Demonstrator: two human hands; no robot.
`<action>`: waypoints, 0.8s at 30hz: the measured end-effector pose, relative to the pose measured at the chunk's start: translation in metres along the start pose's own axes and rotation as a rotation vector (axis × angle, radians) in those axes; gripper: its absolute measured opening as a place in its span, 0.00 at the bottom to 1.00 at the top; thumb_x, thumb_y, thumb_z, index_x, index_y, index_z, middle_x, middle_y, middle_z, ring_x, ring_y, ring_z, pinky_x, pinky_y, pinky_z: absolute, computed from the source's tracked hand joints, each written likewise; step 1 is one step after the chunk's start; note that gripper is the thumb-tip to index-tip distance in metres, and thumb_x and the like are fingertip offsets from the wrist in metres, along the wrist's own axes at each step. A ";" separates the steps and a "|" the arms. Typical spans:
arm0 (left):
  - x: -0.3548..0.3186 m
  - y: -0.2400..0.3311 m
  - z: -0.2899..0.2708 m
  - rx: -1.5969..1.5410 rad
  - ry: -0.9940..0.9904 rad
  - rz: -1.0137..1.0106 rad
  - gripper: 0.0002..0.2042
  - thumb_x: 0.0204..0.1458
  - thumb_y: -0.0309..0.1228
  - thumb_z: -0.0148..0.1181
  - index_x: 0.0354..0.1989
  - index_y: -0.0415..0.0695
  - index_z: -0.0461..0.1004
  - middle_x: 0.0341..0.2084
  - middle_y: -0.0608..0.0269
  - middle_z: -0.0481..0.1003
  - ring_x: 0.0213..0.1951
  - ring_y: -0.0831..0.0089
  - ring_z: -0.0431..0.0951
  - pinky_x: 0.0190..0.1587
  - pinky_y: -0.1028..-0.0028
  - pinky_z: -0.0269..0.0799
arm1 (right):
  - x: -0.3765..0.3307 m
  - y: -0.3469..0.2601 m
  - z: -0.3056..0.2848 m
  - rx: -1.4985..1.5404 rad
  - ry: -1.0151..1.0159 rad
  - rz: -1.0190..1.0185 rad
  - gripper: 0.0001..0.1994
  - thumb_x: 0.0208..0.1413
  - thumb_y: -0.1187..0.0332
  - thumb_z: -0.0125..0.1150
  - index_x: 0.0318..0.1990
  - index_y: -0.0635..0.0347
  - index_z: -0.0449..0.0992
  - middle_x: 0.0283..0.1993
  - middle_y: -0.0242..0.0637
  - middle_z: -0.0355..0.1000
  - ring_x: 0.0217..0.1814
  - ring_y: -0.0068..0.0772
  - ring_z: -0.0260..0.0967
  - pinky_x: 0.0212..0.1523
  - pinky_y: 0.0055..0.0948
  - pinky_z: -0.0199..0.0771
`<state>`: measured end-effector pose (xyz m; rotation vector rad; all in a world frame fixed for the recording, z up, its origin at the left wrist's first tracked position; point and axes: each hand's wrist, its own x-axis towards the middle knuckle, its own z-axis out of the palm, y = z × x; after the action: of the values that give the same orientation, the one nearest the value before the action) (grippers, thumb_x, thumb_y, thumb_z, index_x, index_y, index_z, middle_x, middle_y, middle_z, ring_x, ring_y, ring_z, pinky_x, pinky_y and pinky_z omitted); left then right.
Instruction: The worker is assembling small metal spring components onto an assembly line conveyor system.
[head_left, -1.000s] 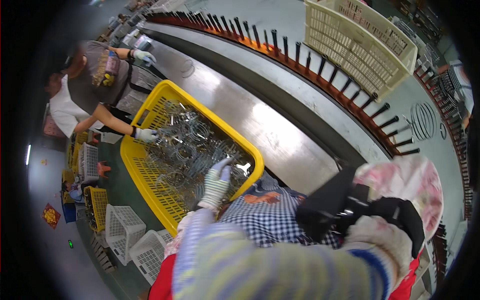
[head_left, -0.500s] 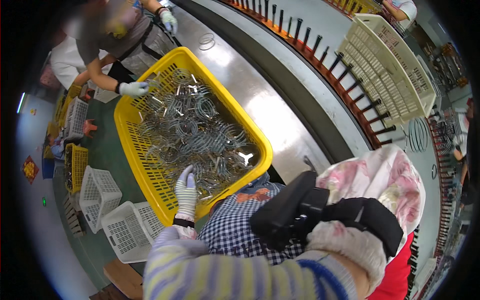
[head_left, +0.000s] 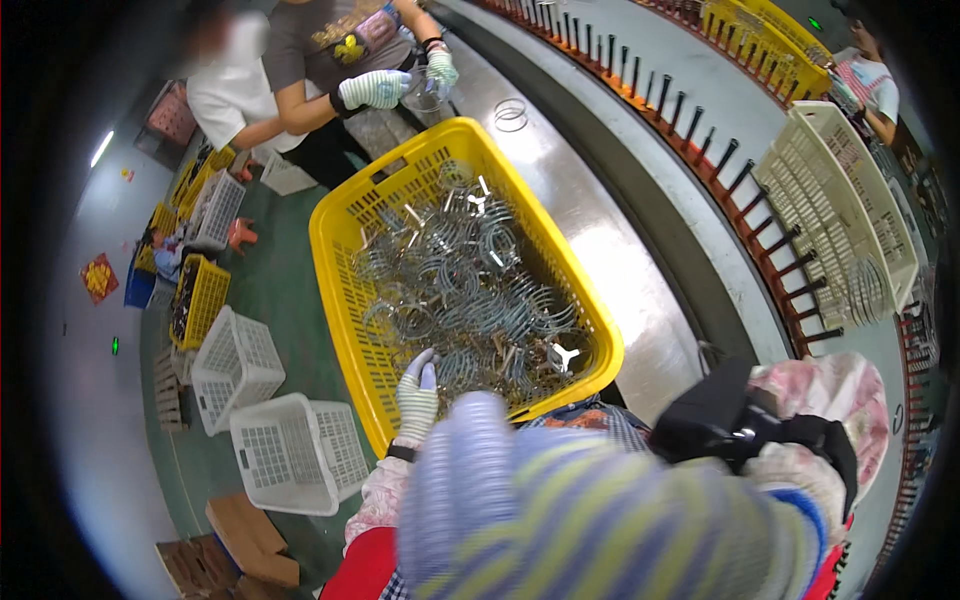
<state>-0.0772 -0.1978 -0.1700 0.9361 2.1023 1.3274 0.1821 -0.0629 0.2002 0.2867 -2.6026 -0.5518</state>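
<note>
A yellow slatted basket (head_left: 335, 300), piled with thin metal wire rings (head_left: 480, 310), stands in front of me. Amid the rings lies a three-armed bright metal piece (head_left: 563, 357). My left hand (head_left: 416, 405), in a pale striped glove, is over the basket's near left part beside the rings. Its visible fingers are stretched out, and nothing shows in them. Very close to the camera, my right hand (head_left: 480, 490) in a striped purple and yellow glove looks large and smeared, so its grip cannot be made out. A black device (head_left: 705, 415) is strapped over my floral right sleeve.
A co-worker's gloved hands (head_left: 375, 90) handle wire rings beyond the basket. Loose rings (head_left: 510, 113) lie on the shiny metal table (head_left: 590, 230). A rack of dark pegs (head_left: 730, 170) curves along the right. White crates (head_left: 300, 455) and cardboard (head_left: 250, 540) are on the left floor.
The view has shifted, so the basket appears farther right and slightly lower. My right hand has risen in the picture. The co-worker's hands have come together at the rings, away from the basket.
</note>
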 end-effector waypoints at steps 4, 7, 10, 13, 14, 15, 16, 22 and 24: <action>0.000 -0.005 -0.012 -0.080 0.020 -0.021 0.14 0.64 0.29 0.49 0.55 0.39 0.73 0.46 0.56 0.77 0.48 0.72 0.76 0.54 0.73 0.69 | 0.022 -0.006 0.008 -0.133 0.059 -0.049 0.09 0.44 0.70 0.67 0.33 0.62 0.76 0.29 0.34 0.71 0.34 0.32 0.73 0.36 0.32 0.73; 0.001 0.005 -0.009 0.005 0.041 0.060 0.14 0.64 0.28 0.49 0.55 0.39 0.73 0.45 0.57 0.78 0.48 0.72 0.76 0.54 0.73 0.69 | 0.004 -0.006 0.016 -0.203 0.151 -0.122 0.10 0.43 0.70 0.67 0.33 0.62 0.75 0.29 0.34 0.71 0.35 0.32 0.72 0.38 0.32 0.72; 0.009 -0.017 -0.015 0.026 0.027 0.011 0.13 0.63 0.27 0.50 0.53 0.39 0.74 0.42 0.58 0.78 0.47 0.72 0.76 0.53 0.74 0.69 | 0.005 -0.011 -0.005 -0.101 0.046 0.137 0.11 0.41 0.69 0.68 0.34 0.60 0.76 0.31 0.33 0.72 0.37 0.33 0.73 0.38 0.33 0.73; 0.014 -0.007 -0.028 0.150 0.159 0.146 0.14 0.62 0.25 0.50 0.55 0.38 0.72 0.41 0.58 0.78 0.45 0.71 0.76 0.52 0.75 0.69 | -0.018 -0.019 -0.034 0.103 -0.191 0.514 0.13 0.39 0.69 0.70 0.34 0.58 0.76 0.34 0.33 0.74 0.39 0.34 0.75 0.38 0.33 0.73; 0.018 -0.012 -0.035 0.059 0.231 0.109 0.16 0.62 0.24 0.49 0.57 0.38 0.71 0.42 0.57 0.77 0.45 0.71 0.76 0.51 0.75 0.69 | -0.030 -0.019 -0.038 0.164 -0.286 0.633 0.14 0.38 0.69 0.71 0.35 0.57 0.76 0.35 0.33 0.75 0.39 0.34 0.75 0.38 0.33 0.74; 0.004 -0.028 -0.052 -0.019 0.341 0.048 0.17 0.61 0.23 0.49 0.59 0.38 0.69 0.42 0.56 0.77 0.45 0.71 0.75 0.51 0.76 0.69 | -0.052 -0.016 -0.022 0.232 -0.333 0.678 0.13 0.38 0.66 0.72 0.33 0.54 0.77 0.35 0.31 0.77 0.38 0.38 0.77 0.35 0.35 0.75; 0.006 -0.035 -0.061 -0.023 0.347 0.036 0.17 0.61 0.23 0.49 0.59 0.38 0.69 0.42 0.56 0.77 0.45 0.71 0.75 0.51 0.76 0.69 | -0.073 -0.009 -0.007 0.327 -0.346 0.702 0.12 0.38 0.64 0.73 0.30 0.57 0.78 0.30 0.35 0.77 0.33 0.40 0.77 0.33 0.36 0.75; 0.002 -0.086 -0.111 -0.247 0.492 -0.243 0.25 0.60 0.20 0.45 0.67 0.38 0.56 0.51 0.49 0.71 0.43 0.71 0.74 0.50 0.75 0.70 | -0.154 -0.050 0.049 0.808 -0.555 1.156 0.16 0.53 0.56 0.65 0.31 0.63 0.80 0.28 0.45 0.76 0.32 0.48 0.74 0.34 0.37 0.73; -0.001 -0.099 -0.115 -0.194 0.468 -0.307 0.25 0.59 0.20 0.46 0.67 0.38 0.57 0.52 0.49 0.72 0.43 0.71 0.74 0.50 0.75 0.70 | -0.159 -0.060 0.050 0.857 -0.566 1.207 0.15 0.54 0.57 0.64 0.32 0.64 0.81 0.29 0.46 0.76 0.33 0.47 0.75 0.35 0.36 0.73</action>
<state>-0.1864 -0.2943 -0.2121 0.2178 2.2747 1.6583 0.3035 -0.0541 0.0710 -1.2717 -2.7100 1.0181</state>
